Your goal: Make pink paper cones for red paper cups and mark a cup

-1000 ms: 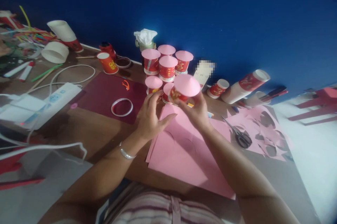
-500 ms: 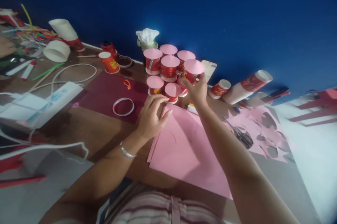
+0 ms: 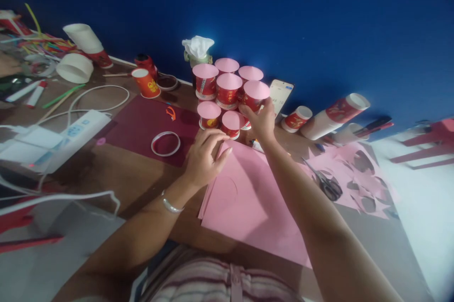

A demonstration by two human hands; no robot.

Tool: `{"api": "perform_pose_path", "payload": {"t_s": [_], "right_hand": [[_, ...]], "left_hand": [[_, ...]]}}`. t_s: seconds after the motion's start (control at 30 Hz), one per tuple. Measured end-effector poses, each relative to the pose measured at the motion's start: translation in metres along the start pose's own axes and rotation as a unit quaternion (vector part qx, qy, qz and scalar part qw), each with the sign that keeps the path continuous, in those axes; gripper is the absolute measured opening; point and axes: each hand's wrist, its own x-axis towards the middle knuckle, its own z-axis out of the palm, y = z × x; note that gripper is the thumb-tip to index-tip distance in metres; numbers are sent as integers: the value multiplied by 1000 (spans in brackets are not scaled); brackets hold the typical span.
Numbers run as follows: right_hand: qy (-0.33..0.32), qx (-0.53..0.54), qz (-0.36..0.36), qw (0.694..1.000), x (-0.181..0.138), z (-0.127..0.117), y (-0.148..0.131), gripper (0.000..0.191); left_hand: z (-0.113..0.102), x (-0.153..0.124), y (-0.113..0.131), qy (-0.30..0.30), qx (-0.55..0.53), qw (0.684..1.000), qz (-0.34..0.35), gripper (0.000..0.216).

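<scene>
Several red paper cups with pink paper cone tops stand in two tiers against the wall. My right hand (image 3: pixel 261 120) is closed around a paper cup (image 3: pixel 254 99) at the right end of the upper tier; its cone top points up. Beside it in that tier is another red cup (image 3: pixel 227 96). My left hand (image 3: pixel 206 156) is open, fingers loosely spread, with its fingertips near a lower front cup (image 3: pixel 233 125) at the corner of the pink paper. Sheets of pink paper (image 3: pixel 255 207) lie under my arms, a curved line drawn on one.
A phone (image 3: pixel 282 96) leans behind the cups. Scissors (image 3: pixel 328 186) rest by cut pink scraps (image 3: pixel 362 174) on the right. Further left are a tape ring (image 3: pixel 165 144), an orange cup (image 3: pixel 146 83), a power strip (image 3: pixel 76 139) and, at the edge, part of another person's hand (image 3: pixel 9 63).
My right hand has brought its cup slightly left and down, in line with the upper tier. More of the phone shows. My left hand has stayed nearly still.
</scene>
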Motion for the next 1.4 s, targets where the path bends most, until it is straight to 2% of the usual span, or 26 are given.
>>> {"api": "perform_pose_path", "payload": {"t_s": [0.37, 0.77, 1.07, 1.27, 1.4], "right_hand": [[15, 13, -28, 999, 0, 6, 7, 59], [22, -24, -49, 998, -2, 11, 11, 65], [29, 13, -61, 998, -6, 13, 19, 69], [21, 23, -56, 998, -9, 1, 20, 71], [13, 22, -77, 997, -27, -26, 16, 66]], "left_hand": [[0, 0, 0, -9, -14, 1000, 6, 17], [1, 1, 1, -13, -15, 1000, 4, 15], [2, 0, 0, -15, -12, 1000, 9, 13], [1, 0, 1, -17, -1, 1000, 4, 13], [1, 1, 0, -13, -6, 1000, 6, 13]]}}
